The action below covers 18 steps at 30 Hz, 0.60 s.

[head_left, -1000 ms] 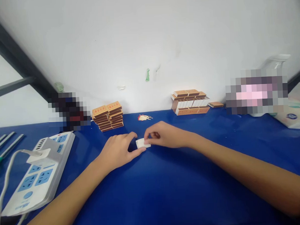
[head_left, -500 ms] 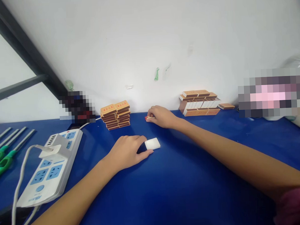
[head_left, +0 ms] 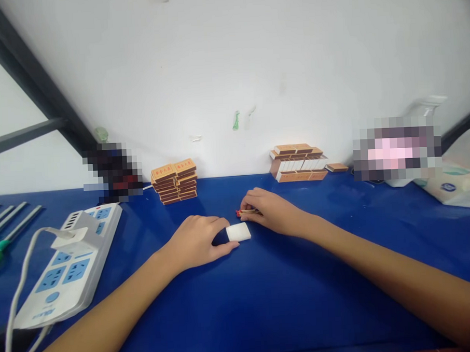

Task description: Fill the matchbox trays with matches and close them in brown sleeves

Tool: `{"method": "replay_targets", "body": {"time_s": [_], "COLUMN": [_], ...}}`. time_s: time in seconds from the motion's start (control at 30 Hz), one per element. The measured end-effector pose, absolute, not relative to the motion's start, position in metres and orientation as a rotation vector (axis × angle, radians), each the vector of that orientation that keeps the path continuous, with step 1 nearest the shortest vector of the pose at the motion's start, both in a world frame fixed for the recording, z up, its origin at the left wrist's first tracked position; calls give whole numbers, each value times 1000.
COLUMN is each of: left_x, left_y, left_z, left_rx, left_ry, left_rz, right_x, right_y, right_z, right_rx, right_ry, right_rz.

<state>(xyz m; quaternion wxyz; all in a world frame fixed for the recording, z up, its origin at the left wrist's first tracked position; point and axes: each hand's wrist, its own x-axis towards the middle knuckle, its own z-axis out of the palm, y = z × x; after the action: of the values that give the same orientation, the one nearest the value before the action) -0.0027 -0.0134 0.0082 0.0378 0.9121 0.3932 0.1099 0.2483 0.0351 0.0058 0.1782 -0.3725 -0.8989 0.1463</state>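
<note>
My left hand [head_left: 201,241] rests on the blue tabletop, thumb and forefinger curved around the left end of a small white matchbox tray [head_left: 238,232]. The fingers and thumb meet the tray at its corners, leaving a gap toward the palm. Just above and to the right, my right hand [head_left: 269,210] pinches a small bundle of matches [head_left: 249,212]. Their red heads point left, and the rest of the sticks disappears under the fingers. At the back left stands a stack of matchboxes [head_left: 175,181]; a second matchbox stack [head_left: 299,165] sits at the back right.
A white power strip [head_left: 87,273] with a plugged-in adapter and cable lies at left. Beyond it are green-handled tools [head_left: 2,248]. One flat matchbox [head_left: 337,167] lies beside the right stack. A tissue pack [head_left: 453,182] is at far right, and a white wall [head_left: 214,68] backs the table.
My right hand has come nearer from the back of the table, bringing the matches close to the tray. My left hand has stayed at the tray. The view has shifted slightly right.
</note>
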Motion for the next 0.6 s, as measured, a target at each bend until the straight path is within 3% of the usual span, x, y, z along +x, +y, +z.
{"method": "replay_targets", "body": {"time_s": [0.23,0.6], "left_x": [0,5], "left_y": [-18,-19], "left_z": [7,7], "left_rx": [2766,2743], "left_ry": [1166,1144], "left_rz": [370,388], "right_x": [292,281], "right_y": [36,29], "right_z": [19,6], "right_rx": [-1194,-1222], "right_ry": [-2307,-2483], "right_rz": [426,499]}}
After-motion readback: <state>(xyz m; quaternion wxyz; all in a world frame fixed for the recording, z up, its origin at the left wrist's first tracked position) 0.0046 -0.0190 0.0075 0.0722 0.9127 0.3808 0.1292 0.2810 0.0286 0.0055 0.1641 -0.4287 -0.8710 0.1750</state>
